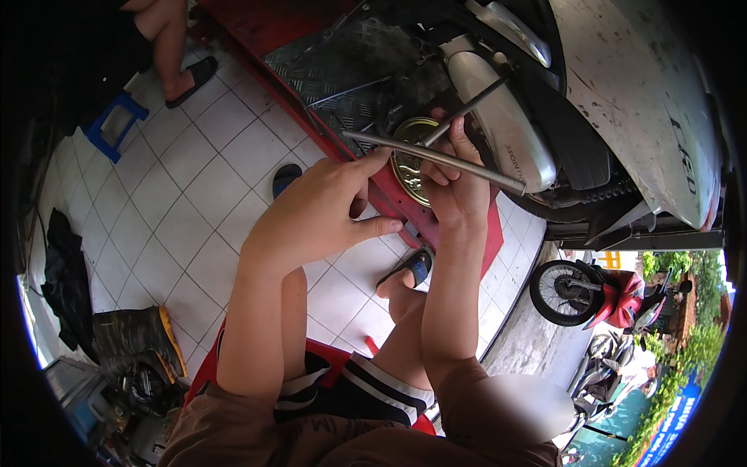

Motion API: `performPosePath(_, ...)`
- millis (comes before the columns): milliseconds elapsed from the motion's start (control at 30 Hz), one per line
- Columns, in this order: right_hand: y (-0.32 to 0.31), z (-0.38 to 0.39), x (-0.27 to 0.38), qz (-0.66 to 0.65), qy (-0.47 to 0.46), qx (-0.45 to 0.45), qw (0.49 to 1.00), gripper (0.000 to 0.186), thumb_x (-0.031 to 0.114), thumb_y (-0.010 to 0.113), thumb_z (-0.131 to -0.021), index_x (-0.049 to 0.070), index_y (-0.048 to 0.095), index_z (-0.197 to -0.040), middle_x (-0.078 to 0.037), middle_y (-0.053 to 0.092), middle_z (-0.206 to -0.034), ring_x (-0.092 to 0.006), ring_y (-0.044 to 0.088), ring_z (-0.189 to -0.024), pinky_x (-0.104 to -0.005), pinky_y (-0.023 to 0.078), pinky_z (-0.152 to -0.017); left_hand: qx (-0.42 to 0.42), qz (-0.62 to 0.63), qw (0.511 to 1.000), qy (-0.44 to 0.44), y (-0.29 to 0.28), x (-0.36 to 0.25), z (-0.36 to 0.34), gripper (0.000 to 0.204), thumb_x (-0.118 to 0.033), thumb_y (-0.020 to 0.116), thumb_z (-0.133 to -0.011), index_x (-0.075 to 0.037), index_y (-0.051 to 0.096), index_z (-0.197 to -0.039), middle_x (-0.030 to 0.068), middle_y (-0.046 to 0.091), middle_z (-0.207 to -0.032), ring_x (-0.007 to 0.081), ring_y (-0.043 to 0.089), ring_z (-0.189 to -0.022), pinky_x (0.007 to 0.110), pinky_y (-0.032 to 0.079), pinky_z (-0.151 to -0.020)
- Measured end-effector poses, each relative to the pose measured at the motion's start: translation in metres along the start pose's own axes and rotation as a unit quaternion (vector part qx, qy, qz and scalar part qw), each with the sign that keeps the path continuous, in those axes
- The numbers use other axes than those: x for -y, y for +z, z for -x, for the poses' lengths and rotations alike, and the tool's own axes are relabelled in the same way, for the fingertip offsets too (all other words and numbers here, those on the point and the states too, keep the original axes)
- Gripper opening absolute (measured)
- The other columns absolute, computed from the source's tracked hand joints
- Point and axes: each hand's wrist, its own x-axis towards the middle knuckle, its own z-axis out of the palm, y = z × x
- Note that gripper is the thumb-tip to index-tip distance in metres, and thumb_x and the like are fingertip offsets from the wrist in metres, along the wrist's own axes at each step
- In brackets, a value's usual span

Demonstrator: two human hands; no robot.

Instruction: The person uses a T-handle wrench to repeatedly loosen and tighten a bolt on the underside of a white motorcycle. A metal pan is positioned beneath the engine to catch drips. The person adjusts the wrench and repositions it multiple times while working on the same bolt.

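Note:
My right hand (455, 187) is closed around a metal T-handle wrench (492, 177), its long bar slanting across the view and its stem rising toward the motorcycle (510, 124). My left hand (319, 202) is just left of it, thumb apart and forefinger at or very near the bar; whether it touches is unclear. Behind both hands lies a round gold-rimmed dish (399, 171) with shiny contents too small to name, partly hidden by my right hand and the wrench, over the red edge of the motorcycle stand (490, 249).
Another person's sandalled leg (167, 54) is at top left, near a blue stool (113, 124). A black cloth (66, 272) and boot (140, 342) lie on the tiled floor (194, 202). My legs straddle a red seat (331, 350). A red motorbike (618, 300) stands outside at right.

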Motion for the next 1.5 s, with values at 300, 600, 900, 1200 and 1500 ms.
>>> performPosePath(300, 0.003, -0.004, 0.007, -0.001, 0.013, 0.000, 1.000, 0.032, 0.027, 0.051, -0.100, -0.002, 0.056, -0.114, 0.004, 0.039, -0.055, -0.0036, 0.030, -0.046, -0.0196, 0.025, -0.044, -0.029, 0.014, 0.999, 0.042, 0.006, -0.013, 0.001, 0.078, -0.018, 0.077, -0.077, -0.007, 0.039, -0.144, 0.0014, 0.040, -0.056, 0.0113, 0.040, -0.048, 0.025, 0.036, -0.049)
performPosePath(600, 0.005, -0.008, 0.002, 0.003, -0.001, 0.009, 1.000, 0.034, 0.028, 0.053, -0.099, -0.003, 0.057, -0.113, 0.005, 0.036, -0.055, -0.0055, 0.027, -0.048, -0.0210, 0.024, -0.046, 0.024, 0.018, 1.000, 0.007, 0.007, -0.020, 0.000, 0.071, -0.020, 0.071, -0.086, 0.000, 0.035, -0.144, 0.0039, 0.049, -0.059, 0.0111, 0.046, -0.049, 0.024, 0.037, -0.048)
performPosePath(900, 0.002, -0.004, 0.007, -0.008, -0.010, -0.004, 1.000, 0.039, 0.027, 0.056, -0.097, -0.007, 0.054, -0.116, 0.005, 0.034, -0.055, -0.0063, 0.027, -0.050, -0.0220, 0.025, -0.048, -0.089, 0.021, 0.993, 0.071, 0.011, -0.019, -0.004, 0.047, -0.012, 0.069, -0.084, -0.004, 0.058, -0.129, 0.0039, 0.039, -0.055, 0.0105, 0.039, -0.047, 0.026, 0.036, -0.048)
performPosePath(1200, 0.002, -0.002, 0.007, -0.020, -0.012, -0.005, 1.000, 0.032, 0.026, 0.052, -0.099, -0.004, 0.060, -0.107, 0.005, 0.034, -0.053, -0.0056, 0.026, -0.049, -0.0225, 0.022, -0.048, -0.045, -0.057, 0.997, 0.008, 0.015, -0.028, 0.001, 0.050, -0.015, 0.069, -0.084, 0.003, 0.055, -0.128, 0.0049, 0.039, -0.055, 0.0108, 0.041, -0.048, 0.026, 0.035, -0.048)
performPosePath(1500, 0.006, -0.001, 0.011, 0.005, -0.022, 0.006, 1.000, 0.035, 0.027, 0.052, -0.099, -0.005, 0.056, -0.113, 0.005, 0.033, -0.054, -0.0058, 0.025, -0.048, -0.0223, 0.021, -0.047, -0.029, -0.100, 0.991, 0.089, 0.004, -0.024, 0.002, 0.060, -0.014, 0.069, -0.083, -0.002, 0.047, -0.137, 0.0065, 0.050, -0.057, 0.0152, 0.047, -0.048, 0.028, 0.036, -0.047)
